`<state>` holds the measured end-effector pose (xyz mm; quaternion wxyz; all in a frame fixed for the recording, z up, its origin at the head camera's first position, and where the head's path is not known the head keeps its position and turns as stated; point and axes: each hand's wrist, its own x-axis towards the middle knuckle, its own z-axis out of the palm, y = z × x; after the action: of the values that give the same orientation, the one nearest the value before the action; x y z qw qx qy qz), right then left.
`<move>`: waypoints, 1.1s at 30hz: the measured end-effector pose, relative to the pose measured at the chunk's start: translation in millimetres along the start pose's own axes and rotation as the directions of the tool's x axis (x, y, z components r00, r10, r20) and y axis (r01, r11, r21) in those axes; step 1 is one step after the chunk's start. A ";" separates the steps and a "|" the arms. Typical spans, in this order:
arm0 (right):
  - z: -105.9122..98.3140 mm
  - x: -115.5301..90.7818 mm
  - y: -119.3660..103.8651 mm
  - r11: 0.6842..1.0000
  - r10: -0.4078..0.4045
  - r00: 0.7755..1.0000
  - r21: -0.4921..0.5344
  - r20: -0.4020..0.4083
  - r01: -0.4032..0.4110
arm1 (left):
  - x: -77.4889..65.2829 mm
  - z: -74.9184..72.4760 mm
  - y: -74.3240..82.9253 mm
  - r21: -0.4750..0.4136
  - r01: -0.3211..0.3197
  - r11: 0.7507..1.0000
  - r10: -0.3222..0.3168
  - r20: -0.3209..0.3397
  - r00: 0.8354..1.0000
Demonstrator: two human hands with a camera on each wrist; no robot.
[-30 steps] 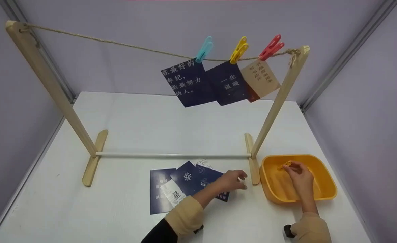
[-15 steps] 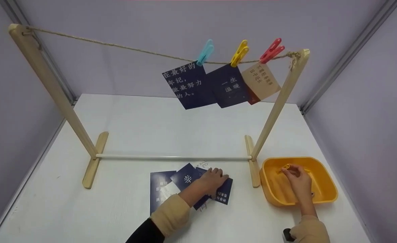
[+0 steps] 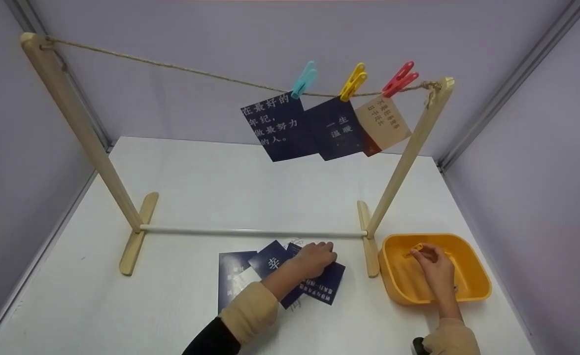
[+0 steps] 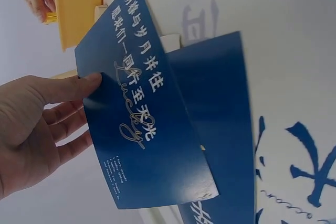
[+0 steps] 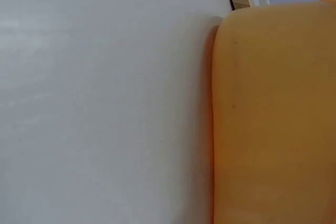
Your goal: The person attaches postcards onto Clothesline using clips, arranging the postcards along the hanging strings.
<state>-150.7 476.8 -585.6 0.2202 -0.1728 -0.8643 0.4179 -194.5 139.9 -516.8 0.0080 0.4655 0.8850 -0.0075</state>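
My left hand [image 3: 314, 259] pinches a dark blue printed card [image 4: 142, 103] by its edge, thumb on the printed face, and the card is lifted at a tilt over other cards. Below it on the white table lie a blue card with one large character [image 3: 273, 262] and a wider blue card [image 3: 230, 268], partly hidden by my forearm. My right hand [image 3: 438, 273] is over the yellow basin [image 3: 474, 261], pinching a small yellow clothespin [image 3: 417, 248] between thumb and fingers. In the right wrist view only the basin's outer wall [image 5: 273, 119] shows, with my right hand out of sight.
A wooden frame with a right post [image 3: 403, 167] and a left post [image 3: 83, 133] carries a twine line [image 3: 171, 65]. Three cards hang there from a light blue clothespin [image 3: 304, 80], a yellow clothespin [image 3: 354, 82] and a red clothespin [image 3: 400, 80]. A white rod [image 3: 255, 231] joins the feet.
My left hand has moved left from the bare table beside the cards onto the pile and taken hold of a blue card, now shifted slightly right. The right hand stays over the basin with the clothespin.
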 end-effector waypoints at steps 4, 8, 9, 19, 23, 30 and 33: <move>-5.0 -2.8 -10.1 0.999 0.004 0.999 0.040 0.036 -0.006 | 0.7 -4.0 -0.3 -0.032 -0.007 0.999 0.008 0.027 1.000; -11.3 -6.7 -28.0 0.998 0.028 0.997 0.057 0.066 -0.032 | -2.5 -11.7 -1.2 -0.088 -0.017 0.996 0.019 0.020 1.000; -10.7 -6.2 -27.6 0.999 0.036 0.998 0.032 0.049 -0.038 | -3.7 -14.1 -1.8 -0.102 -0.019 0.995 0.021 0.017 1.000; -26.0 -19.1 -91.5 0.997 0.026 0.999 0.073 0.037 -0.028 | -22.5 -46.0 -13.0 -0.210 -0.031 0.977 0.011 -0.096 0.995; -33.1 -20.4 -121.4 0.997 0.004 0.998 0.076 0.056 -0.008 | -29.4 -56.2 -21.1 -0.291 -0.004 0.957 -0.031 -0.118 0.993; -38.0 -12.9 -184.5 0.980 -0.139 0.985 0.158 0.100 0.122 | -40.4 -64.9 -44.0 -0.449 0.018 0.893 -0.133 -0.226 0.965; -40.6 -12.2 -222.5 0.958 -0.260 0.958 0.161 0.125 0.239 | -45.2 -69.4 -54.1 -0.522 0.020 0.853 -0.183 -0.263 0.947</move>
<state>-144.7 365.6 -388.3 0.2198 -0.0151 -0.8604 0.4594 -213.9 73.4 -446.1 -0.0046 0.3942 0.8689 0.2992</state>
